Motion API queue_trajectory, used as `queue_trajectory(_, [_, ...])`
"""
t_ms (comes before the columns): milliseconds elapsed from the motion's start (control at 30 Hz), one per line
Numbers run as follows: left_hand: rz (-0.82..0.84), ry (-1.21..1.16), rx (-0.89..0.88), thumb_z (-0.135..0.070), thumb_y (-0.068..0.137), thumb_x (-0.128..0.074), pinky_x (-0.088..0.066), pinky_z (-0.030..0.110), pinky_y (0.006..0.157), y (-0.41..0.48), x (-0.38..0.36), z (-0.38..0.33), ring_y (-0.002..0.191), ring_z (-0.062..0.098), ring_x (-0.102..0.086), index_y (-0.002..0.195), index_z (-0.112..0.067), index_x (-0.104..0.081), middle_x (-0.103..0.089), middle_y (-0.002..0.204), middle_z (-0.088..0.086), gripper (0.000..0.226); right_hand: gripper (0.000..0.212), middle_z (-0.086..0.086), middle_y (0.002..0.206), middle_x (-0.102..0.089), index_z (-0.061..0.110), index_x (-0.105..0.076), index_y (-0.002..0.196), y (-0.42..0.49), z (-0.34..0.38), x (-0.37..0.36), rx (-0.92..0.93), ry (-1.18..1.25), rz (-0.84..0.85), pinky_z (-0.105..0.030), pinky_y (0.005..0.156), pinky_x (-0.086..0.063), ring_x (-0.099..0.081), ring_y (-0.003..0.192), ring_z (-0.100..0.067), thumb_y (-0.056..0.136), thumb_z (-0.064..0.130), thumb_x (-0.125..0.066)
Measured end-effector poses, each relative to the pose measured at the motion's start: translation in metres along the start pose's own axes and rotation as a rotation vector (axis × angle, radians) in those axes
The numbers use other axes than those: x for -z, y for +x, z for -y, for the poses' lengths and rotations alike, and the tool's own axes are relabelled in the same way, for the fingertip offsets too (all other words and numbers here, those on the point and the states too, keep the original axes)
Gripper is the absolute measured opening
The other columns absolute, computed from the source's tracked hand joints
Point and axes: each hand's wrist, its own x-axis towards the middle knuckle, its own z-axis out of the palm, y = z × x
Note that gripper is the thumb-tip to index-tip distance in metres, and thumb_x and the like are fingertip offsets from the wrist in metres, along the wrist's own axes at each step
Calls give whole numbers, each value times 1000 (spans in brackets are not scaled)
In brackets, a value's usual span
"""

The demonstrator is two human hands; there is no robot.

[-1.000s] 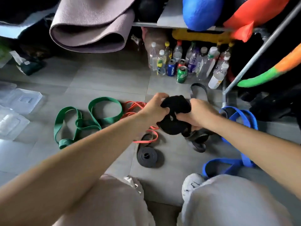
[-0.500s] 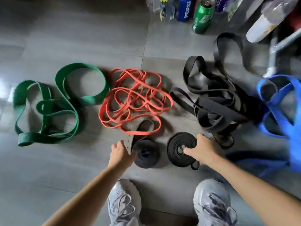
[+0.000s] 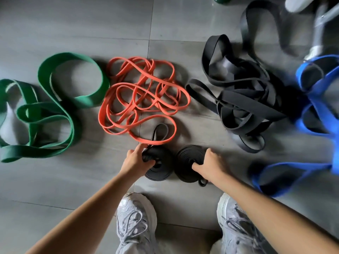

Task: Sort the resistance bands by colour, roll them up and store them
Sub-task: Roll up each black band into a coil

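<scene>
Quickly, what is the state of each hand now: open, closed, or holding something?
Left hand: closed, fingers gripping the left black roll.
Right hand: closed, fingers gripping the right black roll.

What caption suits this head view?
Left hand grips the left black roll, right hand the right black roll; green bands, orange bands, loose black bands, blue bands lie unrolled.

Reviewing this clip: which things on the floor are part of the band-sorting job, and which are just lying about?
Part of the job: left hand gripping the left black roll; right hand gripping the right black roll; loose black bands; orange bands; green bands; blue bands.

Not part of it: grey shoes; metal rack leg.
</scene>
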Motion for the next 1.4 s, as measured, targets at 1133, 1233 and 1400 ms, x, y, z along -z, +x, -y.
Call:
queue_trajectory(1133, [65, 588, -451, -45, 89, -51, -36, 37, 104, -60, 3, -116, 129, 27, -36, 130, -16, -45, -40, 137, 7, 51, 33, -9, 115, -61, 19, -60, 111, 1, -66, 156, 213, -324, -509, -36, 93, -34, -50, 112, -30, 82, 36, -62])
queue_trajectory(1233, [28, 553, -496, -45, 88, -50, -38, 36, 101, -88, 30, -133, 124, 28, -42, 128, -16, -48, -44, 133, 7, 49, 25, -10, 103, -62, 14, -64, 96, -36, -67, 188, 257, 4, -488, -35, 83, -40, -56, 102, -31, 81, 35, -64])
queue_trajectory(1400, [-75, 507, -589, -40, 88, -52, -42, 32, 88, -151, 80, -164, 114, 28, -52, 119, -12, -54, -53, 124, 10, 42, 30, -5, 79, -64, 13, -63, 83, -111, -71, 265, 326, 628, -528, -36, 71, -47, -61, 80, -25, 68, 36, -75])
